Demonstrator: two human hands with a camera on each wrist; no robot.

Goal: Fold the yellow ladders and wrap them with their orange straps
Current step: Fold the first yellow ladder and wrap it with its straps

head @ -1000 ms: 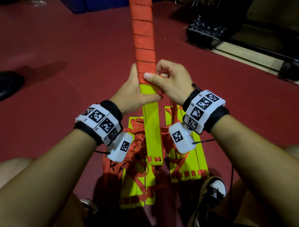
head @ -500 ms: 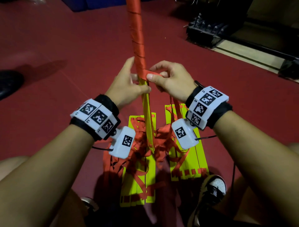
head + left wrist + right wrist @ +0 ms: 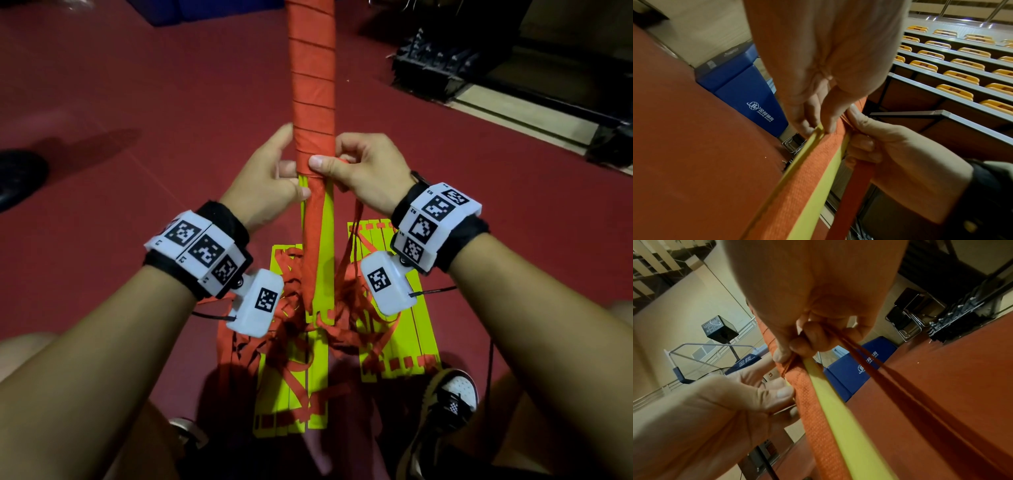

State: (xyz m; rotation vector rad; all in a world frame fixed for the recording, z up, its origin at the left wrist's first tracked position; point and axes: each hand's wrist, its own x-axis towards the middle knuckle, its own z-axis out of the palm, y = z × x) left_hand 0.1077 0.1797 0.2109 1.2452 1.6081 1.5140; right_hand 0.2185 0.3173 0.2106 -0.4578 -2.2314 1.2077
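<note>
Red floor (image 3: 144,85) under everything. On it I see flat yellow ladders (image 3: 404,329) tangled in loose orange straps (image 3: 294,301), just ahead of a sneaker (image 3: 452,397). One folded ladder bundle (image 3: 311,68) stands raised between my hands (upper length strap-wound, lower end bare yellow). Left hand (image 3: 270,178) grip holds the bundle's edge; right hand (image 3: 363,168) grip pinches the strap against it.

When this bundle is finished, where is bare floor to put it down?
Bare red floor lies left of the bundle, up to the blue mat, and on the right, before the black rack. Near the knees it is crowded: flat ladders, loose straps, a shoe.
</note>
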